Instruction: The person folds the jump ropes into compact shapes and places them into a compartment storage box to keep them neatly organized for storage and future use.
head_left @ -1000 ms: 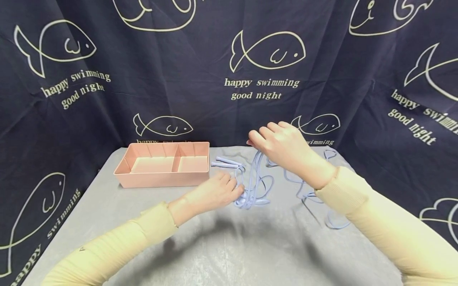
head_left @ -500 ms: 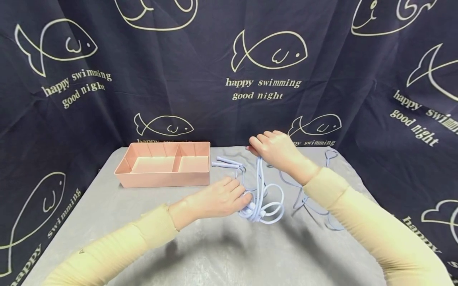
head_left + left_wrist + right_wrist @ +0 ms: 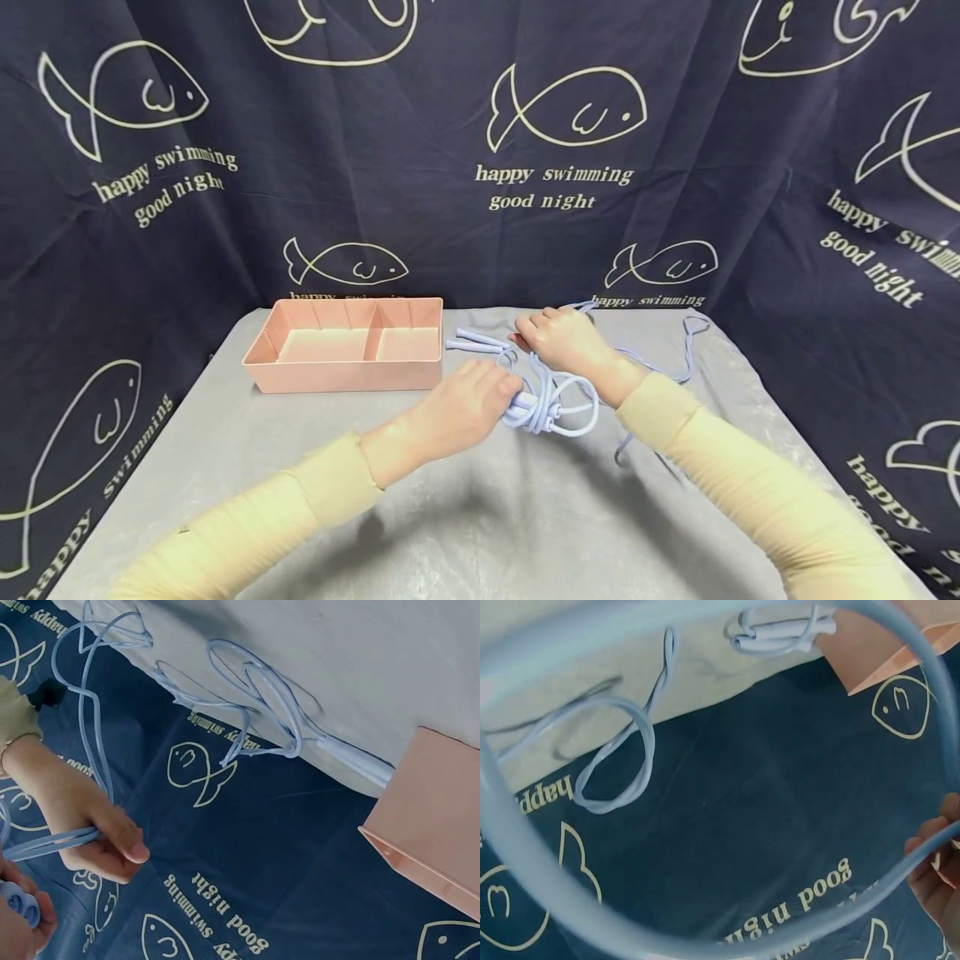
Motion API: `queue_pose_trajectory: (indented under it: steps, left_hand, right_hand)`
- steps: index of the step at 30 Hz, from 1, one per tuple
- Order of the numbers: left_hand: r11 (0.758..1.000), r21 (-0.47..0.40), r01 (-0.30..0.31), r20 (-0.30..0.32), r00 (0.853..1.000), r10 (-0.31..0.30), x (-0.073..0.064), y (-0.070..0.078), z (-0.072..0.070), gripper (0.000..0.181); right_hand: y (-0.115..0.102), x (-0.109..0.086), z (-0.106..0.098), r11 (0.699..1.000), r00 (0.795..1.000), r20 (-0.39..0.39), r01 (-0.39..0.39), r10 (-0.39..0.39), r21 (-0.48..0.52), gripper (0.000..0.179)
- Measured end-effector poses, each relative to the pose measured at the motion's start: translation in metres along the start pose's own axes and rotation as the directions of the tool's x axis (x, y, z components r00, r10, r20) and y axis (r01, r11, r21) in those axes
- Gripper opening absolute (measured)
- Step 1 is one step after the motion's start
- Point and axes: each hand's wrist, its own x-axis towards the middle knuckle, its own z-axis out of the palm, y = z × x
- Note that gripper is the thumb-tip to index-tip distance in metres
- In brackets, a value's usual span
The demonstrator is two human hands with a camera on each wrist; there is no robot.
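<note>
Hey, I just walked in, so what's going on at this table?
A person is handling blue cord with both hands. The left hand grips a bundle of blue cord, and the right hand holds strands of cord. Two blue handles lie on the table, beside an open pink box with two compartments. More loose cord lies toward the right.

Navy drapes w/ fish print, 3 sides; gray tbl.
</note>
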Motion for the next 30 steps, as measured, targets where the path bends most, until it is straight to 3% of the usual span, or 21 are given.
queue_pose_trajectory:
  steps: [7,14,20,25,27,30]
  left_hand:
    - [0.999,0.009,0.044,0.009,0.999,-0.044,-0.002,0.000,0.001,0.016]
    - [0.997,0.039,0.065,0.025,0.997,-0.066,-0.004,0.001,0.006,0.017]
    - [0.995,0.054,0.086,0.096,0.991,-0.091,-0.004,0.004,0.008,0.030]
    - [0.993,0.096,0.070,0.170,0.982,-0.086,-0.004,0.008,0.008,0.051]
    - [0.992,0.101,0.070,0.196,0.977,-0.088,-0.004,0.010,0.008,0.056]
    - [0.993,0.105,0.061,0.218,0.972,-0.083,-0.005,0.011,0.009,0.056]
  right_hand:
    - [-0.015,-0.010,0.003,0.998,0.992,0.123,-0.036,0.028,0.061,0.020]
    - [-0.027,-0.014,-0.001,0.993,0.989,0.147,-0.040,0.023,0.109,0.018]
    - [-0.031,-0.012,-0.009,0.985,0.972,0.230,-0.084,0.048,0.151,0.015]
    - [-0.039,-0.004,-0.024,0.970,0.972,0.224,-0.122,0.074,0.211,0.017]
    - [-0.042,0.001,-0.028,0.970,0.953,0.289,-0.154,0.096,0.187,0.019]
    - [-0.044,0.006,-0.027,0.973,0.878,0.460,-0.202,0.132,0.107,0.022]
